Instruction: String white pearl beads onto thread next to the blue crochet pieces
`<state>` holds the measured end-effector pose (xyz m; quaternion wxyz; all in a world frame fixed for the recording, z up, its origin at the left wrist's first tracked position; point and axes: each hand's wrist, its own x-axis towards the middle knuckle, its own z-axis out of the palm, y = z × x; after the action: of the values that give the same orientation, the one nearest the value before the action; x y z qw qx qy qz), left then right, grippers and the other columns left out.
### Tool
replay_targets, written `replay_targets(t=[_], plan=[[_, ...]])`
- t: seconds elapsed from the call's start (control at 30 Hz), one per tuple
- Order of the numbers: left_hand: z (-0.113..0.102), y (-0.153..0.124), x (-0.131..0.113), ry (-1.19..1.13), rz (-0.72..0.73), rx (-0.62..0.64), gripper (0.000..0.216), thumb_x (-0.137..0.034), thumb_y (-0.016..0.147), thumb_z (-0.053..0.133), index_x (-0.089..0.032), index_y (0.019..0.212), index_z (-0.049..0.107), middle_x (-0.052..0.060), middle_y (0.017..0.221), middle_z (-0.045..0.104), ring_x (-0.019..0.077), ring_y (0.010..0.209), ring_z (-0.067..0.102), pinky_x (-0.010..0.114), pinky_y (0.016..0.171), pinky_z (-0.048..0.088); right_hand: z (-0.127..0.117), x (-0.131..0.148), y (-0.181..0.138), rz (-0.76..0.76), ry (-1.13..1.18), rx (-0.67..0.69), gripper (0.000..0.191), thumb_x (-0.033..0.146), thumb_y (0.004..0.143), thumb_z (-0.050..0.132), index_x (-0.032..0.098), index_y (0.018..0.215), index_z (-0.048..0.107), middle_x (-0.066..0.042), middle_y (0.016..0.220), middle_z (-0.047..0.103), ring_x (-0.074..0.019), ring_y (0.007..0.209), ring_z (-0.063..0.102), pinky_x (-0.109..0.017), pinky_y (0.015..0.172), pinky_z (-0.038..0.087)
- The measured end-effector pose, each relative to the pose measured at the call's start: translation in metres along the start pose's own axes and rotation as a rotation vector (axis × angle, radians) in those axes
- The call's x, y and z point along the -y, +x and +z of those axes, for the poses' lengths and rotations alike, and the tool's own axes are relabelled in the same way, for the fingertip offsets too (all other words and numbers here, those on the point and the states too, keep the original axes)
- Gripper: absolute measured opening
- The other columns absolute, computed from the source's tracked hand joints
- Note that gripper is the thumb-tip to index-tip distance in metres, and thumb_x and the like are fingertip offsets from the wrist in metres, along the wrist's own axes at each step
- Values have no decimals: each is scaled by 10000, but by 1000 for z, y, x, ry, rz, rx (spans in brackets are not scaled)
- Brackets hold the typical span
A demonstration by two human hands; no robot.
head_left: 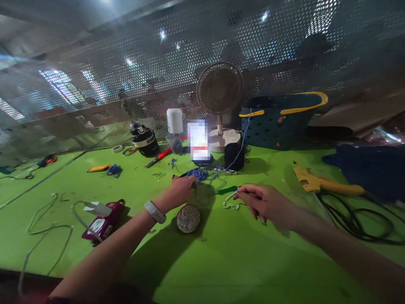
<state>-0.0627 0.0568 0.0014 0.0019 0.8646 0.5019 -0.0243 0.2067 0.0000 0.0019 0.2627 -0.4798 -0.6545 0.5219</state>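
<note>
My right hand (pixel 262 202) pinches one end of a short string of pearl beads (pixel 230 206), which hangs in a curve over the green table (pixel 240 261). My left hand (pixel 180 192), with a pale band on its wrist, is closed near a tangle of blue yarn (pixel 198 174). Something dark shows at its fingertips, but I cannot make out what it is. Between my hands and nearer to me lies a round piece covered with pearls (pixel 188 218). Close to the bead string is a dark green strip (pixel 228 190).
A yellow glue gun (pixel 322 181) with a black cord lies at right. Behind stand a fan (pixel 220 90), a lit phone (pixel 198 141), a dark basket (pixel 272 126) and a black bottle (pixel 144 139). A purple power strip (pixel 107 221) with cables sits at left.
</note>
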Motion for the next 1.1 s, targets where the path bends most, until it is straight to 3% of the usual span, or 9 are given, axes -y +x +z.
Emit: replay_targets(t=[0.2,0.43,0.87,1.1], plan=[[1,5,-1,-18,1,-8,199,-120,830,416,-177,967,549,63,892,695,205,786,641,319,704,418,1,-6,2,-5,-14,14,308,457,900,508,181,948,637,56,485,479,-68,383,438,-162,367,411],[5,6,-1,-57,43,-13,213,-129,846,419,-182,989,568,59,973,700,208,885,636,349,803,405,2,-7,3,-7,-29,21,315,462,911,497,178,943,630,50,494,480,-66,400,444,-155,374,423],[7,8,3,-111,33,-6,124,-160,895,461,-163,892,585,51,897,685,181,780,610,303,706,420,3,-3,2,-8,-105,33,318,441,916,485,163,958,636,38,518,507,-69,412,472,-157,381,438],[20,11,9,-79,30,-42,108,-185,914,479,-160,873,576,58,883,669,177,760,593,288,680,412,4,-4,2,-5,-125,37,355,474,918,472,166,981,637,33,536,532,-65,414,476,-156,390,440]])
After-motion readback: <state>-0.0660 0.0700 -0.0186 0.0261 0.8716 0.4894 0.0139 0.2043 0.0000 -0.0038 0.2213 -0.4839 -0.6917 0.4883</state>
